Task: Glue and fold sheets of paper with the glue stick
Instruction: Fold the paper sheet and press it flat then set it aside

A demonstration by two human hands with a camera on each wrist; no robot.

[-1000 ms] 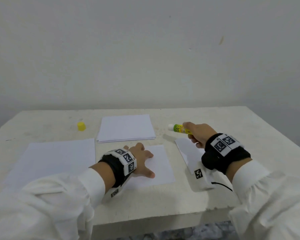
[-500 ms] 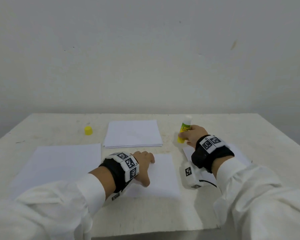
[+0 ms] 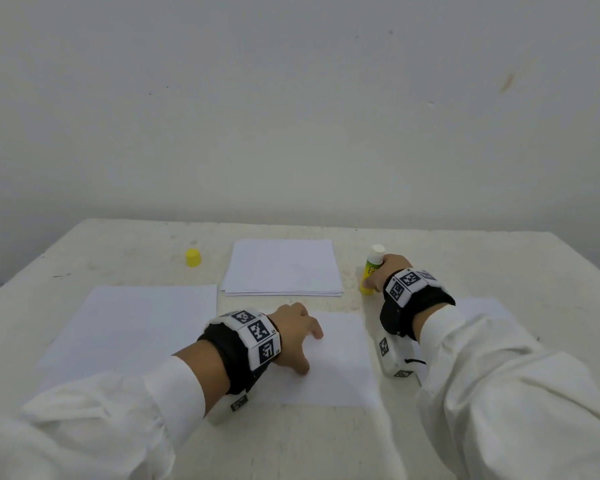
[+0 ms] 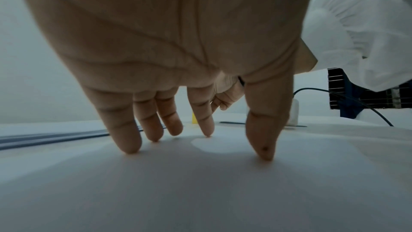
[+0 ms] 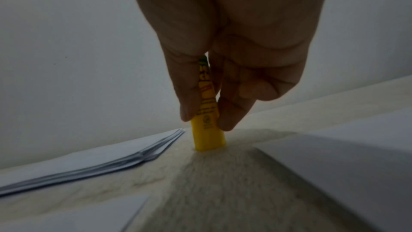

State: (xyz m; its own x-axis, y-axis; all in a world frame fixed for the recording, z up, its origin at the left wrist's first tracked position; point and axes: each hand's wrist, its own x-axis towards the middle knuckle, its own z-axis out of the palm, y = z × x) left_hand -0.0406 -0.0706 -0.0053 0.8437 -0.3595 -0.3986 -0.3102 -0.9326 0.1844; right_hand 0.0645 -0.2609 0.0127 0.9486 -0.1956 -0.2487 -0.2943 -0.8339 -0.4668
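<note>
Yellow glue stick [image 3: 370, 275] stays upright, right hand [image 3: 392, 271] gripping.

Bare room, blank wall [image 3: 291, 116] (scuffed), worn white table [image 3: 118, 251]

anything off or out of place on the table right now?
Mostly tidy. One oddity: the yellow cap sits far left, well apart from the uncapped glue stick that the right hand holds upright on the table.
</note>
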